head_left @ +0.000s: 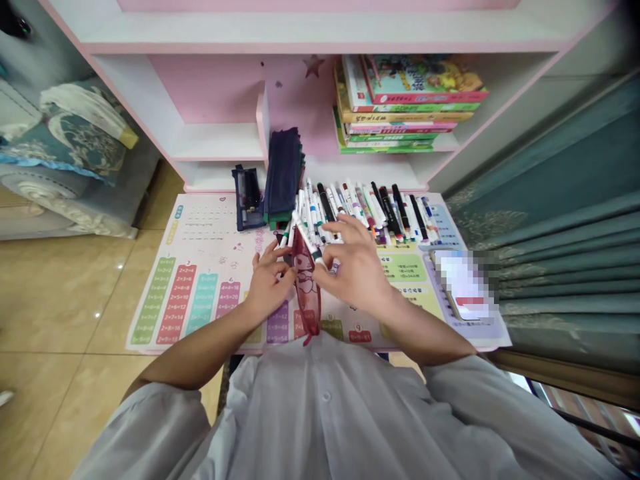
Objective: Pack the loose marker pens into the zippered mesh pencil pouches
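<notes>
Where the right hand [353,263] is: centre of the frame, thumb and finger pinching a white marker [307,238] at the red pouch [307,303].
Left hand [267,283]: fingers curled by the pouch's left edge — whether gripping, I cannot tell.
Pouch: centre, just below the loose pens [390,213].
Phone [460,283]: right of frame.

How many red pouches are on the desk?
1: the red pouch lies between the left hand and the right hand. Any others behind the dark stack would be hidden.
</notes>
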A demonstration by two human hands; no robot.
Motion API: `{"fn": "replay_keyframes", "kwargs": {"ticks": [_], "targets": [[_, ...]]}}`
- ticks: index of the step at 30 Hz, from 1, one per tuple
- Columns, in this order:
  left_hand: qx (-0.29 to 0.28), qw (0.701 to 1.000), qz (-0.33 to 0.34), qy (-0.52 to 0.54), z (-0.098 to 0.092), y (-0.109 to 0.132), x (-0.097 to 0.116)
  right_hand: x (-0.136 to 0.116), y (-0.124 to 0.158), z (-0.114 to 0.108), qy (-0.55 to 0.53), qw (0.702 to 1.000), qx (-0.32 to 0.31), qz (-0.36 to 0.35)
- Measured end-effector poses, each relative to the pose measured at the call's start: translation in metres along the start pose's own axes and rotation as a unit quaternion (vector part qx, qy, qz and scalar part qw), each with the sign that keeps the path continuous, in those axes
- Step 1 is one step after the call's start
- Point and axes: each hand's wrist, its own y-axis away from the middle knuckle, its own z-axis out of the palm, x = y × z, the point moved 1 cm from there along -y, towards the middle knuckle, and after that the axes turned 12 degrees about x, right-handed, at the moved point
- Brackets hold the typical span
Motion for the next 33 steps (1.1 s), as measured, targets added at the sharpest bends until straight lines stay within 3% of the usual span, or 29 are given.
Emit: {"fn": "replay_keyframes", "kwargs": {"ticks": [8,15,23,33], "targets": [[-0.004,0.999,-0.017,0.030,-0.003,0.001,0.002,-0.019,0.033,-0.006,0.075,0.987,-0.131,-0.060],[-0.010,0.999,-0.019,0.029,-0.002,0.002,0.001,-0.020,0.039,-0.011,0.093,0.982,-0.147,-0.077],[-0.022,0.999,-0.019,0.022,0.005,0.002,0.001,-0.022,0.039,0.029,0.127,0.973,-0.183,-0.061],[-0.007,0.984,-0.122,0.129,0.007,0.002,0.001,-0.015,0.041,0.047,0.159,0.955,-0.240,-0.074]]}}
